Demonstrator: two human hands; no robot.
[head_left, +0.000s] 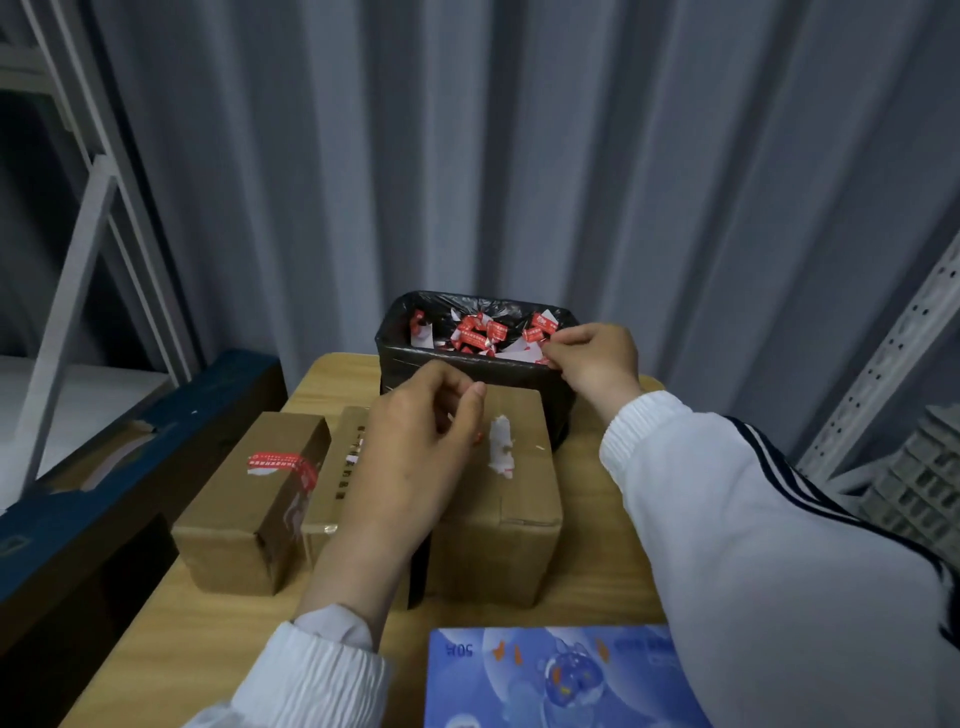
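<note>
Head view: at the left of the surface (197, 649) stands a taped box (249, 499) with a red seal; a second box (337, 467) touches its right side. The left hand (415, 452) hovers above the large box (498, 519); thumb and forefinger are together, and whether they grip anything cannot be told. A torn white label remnant (501, 449) sits on this box's top. Behind it stands the lined bin (467, 374), containing red scraps (478, 332). The right hand (597, 358) is at the bin's right rim; fingers curled together, contents indeterminate.
</note>
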